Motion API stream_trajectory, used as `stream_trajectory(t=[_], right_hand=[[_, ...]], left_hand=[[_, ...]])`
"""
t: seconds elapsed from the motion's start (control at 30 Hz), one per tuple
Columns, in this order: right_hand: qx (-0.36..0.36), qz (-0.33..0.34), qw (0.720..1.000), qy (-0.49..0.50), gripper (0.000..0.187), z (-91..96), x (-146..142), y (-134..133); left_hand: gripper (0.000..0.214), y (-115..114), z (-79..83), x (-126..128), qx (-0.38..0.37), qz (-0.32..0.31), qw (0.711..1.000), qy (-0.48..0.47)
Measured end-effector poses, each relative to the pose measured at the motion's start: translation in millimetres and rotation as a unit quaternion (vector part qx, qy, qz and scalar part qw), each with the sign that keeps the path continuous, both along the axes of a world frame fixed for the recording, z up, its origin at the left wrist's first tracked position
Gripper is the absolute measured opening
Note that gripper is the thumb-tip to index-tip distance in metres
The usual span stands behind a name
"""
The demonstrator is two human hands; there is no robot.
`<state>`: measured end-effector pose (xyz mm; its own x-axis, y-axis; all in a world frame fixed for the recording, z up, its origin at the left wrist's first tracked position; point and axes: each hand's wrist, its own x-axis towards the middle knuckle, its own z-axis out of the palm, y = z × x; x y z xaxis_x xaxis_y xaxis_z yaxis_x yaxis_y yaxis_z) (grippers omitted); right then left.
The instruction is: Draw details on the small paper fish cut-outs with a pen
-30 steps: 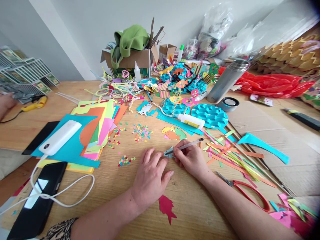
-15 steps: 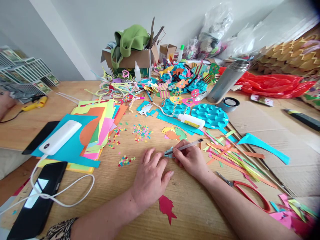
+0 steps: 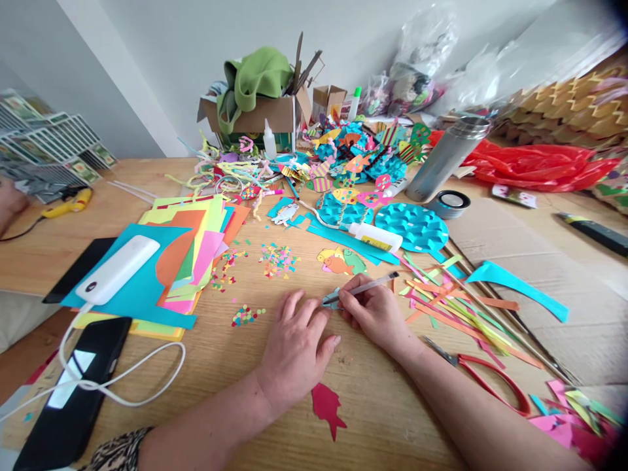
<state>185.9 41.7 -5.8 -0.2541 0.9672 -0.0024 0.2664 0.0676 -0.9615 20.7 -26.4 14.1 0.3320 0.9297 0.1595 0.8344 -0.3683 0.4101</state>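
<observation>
Pinched in my right hand [image 3: 370,312] is a slim grey pen [image 3: 375,282], its tip down on a small blue paper fish [image 3: 332,299]. My left hand [image 3: 300,340] lies on the table with its fingers apart, the fingertips beside the blue fish. Part of that fish is hidden by my hands. Below them, a dark red paper fish [image 3: 328,410] lies flat. Beyond the hands is a small group of yellow, orange and green paper fish [image 3: 342,261]. Round paper dots [image 3: 246,316] lie left of my left hand.
Red-handled scissors [image 3: 490,379] and paper strips [image 3: 456,297] lie at the right. A glue bottle [image 3: 375,237] and blue textured discs [image 3: 412,227] are behind. Coloured sheets [image 3: 196,261], a power bank [image 3: 120,268] and a phone [image 3: 73,392] lie left. Another person's hand [image 3: 10,199] shows far left.
</observation>
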Motion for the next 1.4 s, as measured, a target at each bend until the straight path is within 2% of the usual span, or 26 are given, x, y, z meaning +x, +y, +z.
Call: stream_trajectory(t=[0.57,1.4], right_hand=[[-0.001,-0.019,1.000,-0.002,0.024,0.2,0.9,-0.3],[-0.007,-0.001,1.000,0.005,0.027,0.4,0.0,-0.4]], left_hand=[[0.026,0.8,-0.8,-0.5,0.001,-0.002,1.000,-0.001],[0.026,0.4,-1.8,-0.4,0.001,0.000,1.000,0.001]])
